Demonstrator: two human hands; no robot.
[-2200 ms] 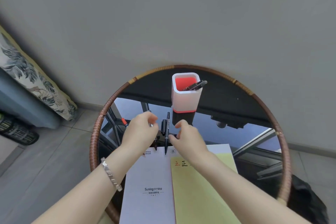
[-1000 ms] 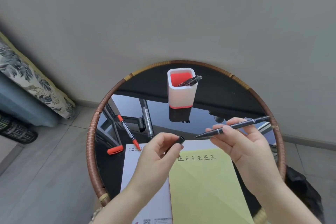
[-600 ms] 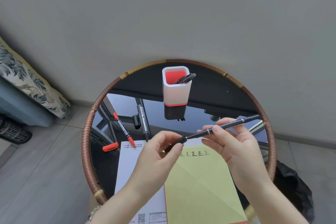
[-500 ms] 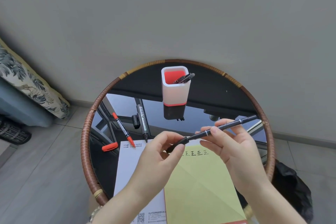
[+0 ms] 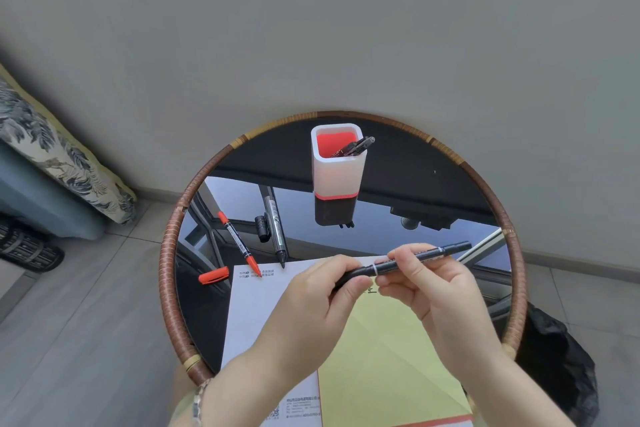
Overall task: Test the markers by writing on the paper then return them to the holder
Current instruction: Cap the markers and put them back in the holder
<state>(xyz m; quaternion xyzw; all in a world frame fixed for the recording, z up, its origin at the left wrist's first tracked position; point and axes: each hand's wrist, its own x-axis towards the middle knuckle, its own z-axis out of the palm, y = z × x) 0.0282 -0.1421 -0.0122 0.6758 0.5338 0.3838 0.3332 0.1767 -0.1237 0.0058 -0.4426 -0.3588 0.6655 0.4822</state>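
Observation:
My right hand (image 5: pixel 426 282) holds a thin black marker (image 5: pixel 420 257) level above the yellow paper (image 5: pixel 388 357). My left hand (image 5: pixel 318 302) pinches the black cap on the marker's left end. The white holder (image 5: pixel 337 170) with a red inside stands at the far side of the table, with black markers leaning in it. A red marker (image 5: pixel 239 244) lies uncapped left of the hands, its tip on the white sheet (image 5: pixel 263 315). Its red cap (image 5: pixel 213 276) lies beside it. An uncapped black marker (image 5: pixel 275 230) and its black cap (image 5: pixel 262 228) lie near it.
The round glass table has a woven brown rim (image 5: pixel 169 246) and stands against a grey wall. A patterned cushion (image 5: pixel 59 152) lies at the left above the tiled floor. A black bag (image 5: pixel 557 357) sits on the floor at the right.
My hands lifted the black marker and its cap from the table. The left hand then brought the cap to the marker's tip, and now the cap sits on that end.

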